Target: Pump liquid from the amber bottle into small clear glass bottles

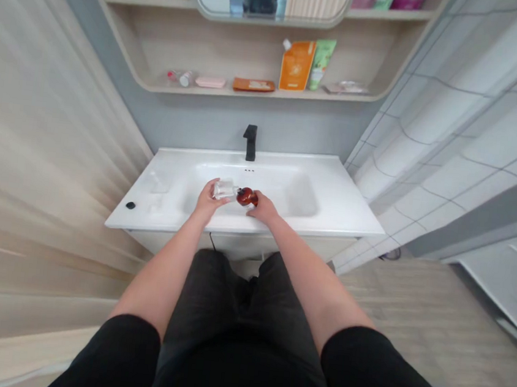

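Over the white sink basin (295, 191) my left hand (207, 198) is closed around a small clear bottle (224, 189) held on its side. My right hand (262, 206) grips a small dark red-brown bottle (247, 196), also tipped sideways. The mouths of the two bottles meet between my hands. Both hands hover just above the front part of the basin, below the black tap (250, 142).
A small black object (130, 205) lies on the left of the white counter (343, 218). A clear item (154, 180) stands on the counter's left. The shelf (260, 92) above holds an orange pouch (296, 65), a green tube (321, 63) and flat packets. Tiled wall at right.
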### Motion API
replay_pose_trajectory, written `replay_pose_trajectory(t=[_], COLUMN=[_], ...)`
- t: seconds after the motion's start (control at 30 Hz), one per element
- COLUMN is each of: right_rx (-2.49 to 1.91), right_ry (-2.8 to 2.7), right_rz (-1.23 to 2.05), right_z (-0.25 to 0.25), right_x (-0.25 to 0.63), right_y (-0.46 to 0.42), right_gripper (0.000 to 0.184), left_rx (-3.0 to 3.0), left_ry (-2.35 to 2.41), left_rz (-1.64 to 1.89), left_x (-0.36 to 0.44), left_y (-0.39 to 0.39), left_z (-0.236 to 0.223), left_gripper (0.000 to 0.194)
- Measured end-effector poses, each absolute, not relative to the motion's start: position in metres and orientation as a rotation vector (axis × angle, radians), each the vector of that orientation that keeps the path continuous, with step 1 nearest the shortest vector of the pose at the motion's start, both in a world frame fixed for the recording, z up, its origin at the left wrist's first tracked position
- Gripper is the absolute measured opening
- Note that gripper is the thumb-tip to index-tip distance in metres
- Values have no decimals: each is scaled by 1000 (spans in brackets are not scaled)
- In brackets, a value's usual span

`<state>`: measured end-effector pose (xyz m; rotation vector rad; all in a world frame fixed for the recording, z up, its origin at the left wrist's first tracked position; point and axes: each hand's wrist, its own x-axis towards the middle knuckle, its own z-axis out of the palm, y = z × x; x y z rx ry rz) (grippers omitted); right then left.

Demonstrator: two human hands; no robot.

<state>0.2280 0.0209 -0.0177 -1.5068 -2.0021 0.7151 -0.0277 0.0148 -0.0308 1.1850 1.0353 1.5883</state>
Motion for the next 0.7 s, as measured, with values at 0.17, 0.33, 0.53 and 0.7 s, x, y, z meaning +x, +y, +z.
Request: replay_pose_trajectory(t=[0.17,0.33,0.53,0.7], right_rx=[-1513,-1502,-1502,-1502], right_ry=[-2006,-2015,-2000,-1998], right_rz=[719,715,712,717], right_z=[-18,-20,-21,-22], right_x=[228,229,229,229], right_y=[21,22,22,23], right_gripper=[78,78,80,80], left_rx=[1174,1186,1231,1198], left_ry=[1058,1043,1040,1044], left_rz=[1580,1589,1582,1578], left_x=[-28,-29,-31,-31], left_y=[15,16,18,18], left_z=[-31,-33,-36,-37], left_gripper=[107,106,104,106])
